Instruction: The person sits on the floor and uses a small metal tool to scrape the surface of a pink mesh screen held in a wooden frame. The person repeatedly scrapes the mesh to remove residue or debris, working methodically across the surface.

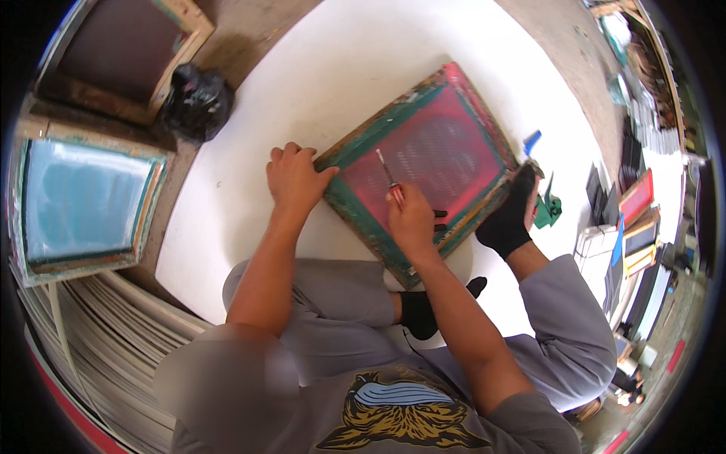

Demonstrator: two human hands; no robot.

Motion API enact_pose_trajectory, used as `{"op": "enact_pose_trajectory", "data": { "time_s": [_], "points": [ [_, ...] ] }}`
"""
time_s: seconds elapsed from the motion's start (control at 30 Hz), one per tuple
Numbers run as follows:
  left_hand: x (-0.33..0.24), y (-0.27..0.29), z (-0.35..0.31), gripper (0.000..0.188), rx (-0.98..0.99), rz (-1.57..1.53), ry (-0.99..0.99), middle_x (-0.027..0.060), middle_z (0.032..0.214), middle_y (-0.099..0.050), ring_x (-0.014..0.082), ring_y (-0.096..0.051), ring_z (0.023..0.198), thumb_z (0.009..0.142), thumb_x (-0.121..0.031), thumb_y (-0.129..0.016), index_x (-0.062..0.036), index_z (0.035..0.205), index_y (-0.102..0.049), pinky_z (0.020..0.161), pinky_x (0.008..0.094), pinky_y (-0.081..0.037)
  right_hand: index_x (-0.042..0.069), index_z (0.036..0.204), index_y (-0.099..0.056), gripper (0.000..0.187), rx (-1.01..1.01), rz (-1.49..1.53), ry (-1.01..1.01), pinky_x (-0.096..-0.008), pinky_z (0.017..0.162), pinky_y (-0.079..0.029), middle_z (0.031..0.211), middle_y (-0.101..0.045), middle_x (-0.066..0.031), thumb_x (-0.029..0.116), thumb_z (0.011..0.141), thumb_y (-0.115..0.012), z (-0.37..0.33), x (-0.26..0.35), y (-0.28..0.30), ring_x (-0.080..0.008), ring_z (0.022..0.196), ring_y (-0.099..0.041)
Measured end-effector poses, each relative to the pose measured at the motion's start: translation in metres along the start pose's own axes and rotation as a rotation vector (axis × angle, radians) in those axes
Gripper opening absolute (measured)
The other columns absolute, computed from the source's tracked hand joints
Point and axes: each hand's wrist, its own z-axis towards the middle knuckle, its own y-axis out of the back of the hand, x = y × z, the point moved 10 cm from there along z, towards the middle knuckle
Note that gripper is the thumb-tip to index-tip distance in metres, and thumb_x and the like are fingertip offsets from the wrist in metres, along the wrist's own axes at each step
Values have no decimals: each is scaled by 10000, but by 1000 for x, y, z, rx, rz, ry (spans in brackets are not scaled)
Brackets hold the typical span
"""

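A wooden-framed printing screen [452, 144] with pink mesh and a green border lies tilted on the white surface in front of me. My right hand [413, 225] is closed round the red handle of a screwdriver [389, 174] over the mesh. Its metal shaft points away from me, up and to the left. Two short dark shapes beside this hand are too unclear to name. At the screen's left corner, my left hand [293, 180] has its thumb stretched to the frame and its fingers on the white surface. My black-socked foot [510, 216] is against the screen's right side.
To the left are a blue-mesh screen [91, 200], a dark framed screen [117, 57] and a black plastic bag [198, 102]. Beyond my foot lie a small blue piece [532, 141] and green scraps [549, 208]. More frames and stacked materials [643, 219] stand at the far right.
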Motion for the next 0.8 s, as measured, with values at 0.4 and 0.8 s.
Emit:
{"op": "enact_pose_trajectory", "data": {
  "time_s": [0.4,0.8],
  "points": [
    [-176,-97,-49,284,236,-553,-435,237,1034,-751,414,-728,907,1042,-213,-663,12,1188,-757,807,459,-559,45,1175,-723,279,-216,-33,-46,-506,943,-532,1096,-680,-194,151,920,-684,15,-67,45,-422,1100,-636],
    [-427,-145,-44,326,292,-620,-655,237,1032,-754,440,-724,963,1070,-277,-570,-28,1154,-763,842,470,-555,73,1251,-681,297,-509,81,-269,-564,909,-560,1131,-695,-250,200,987,-633,33,-221,228,-486,1066,-677]
  ]
}}
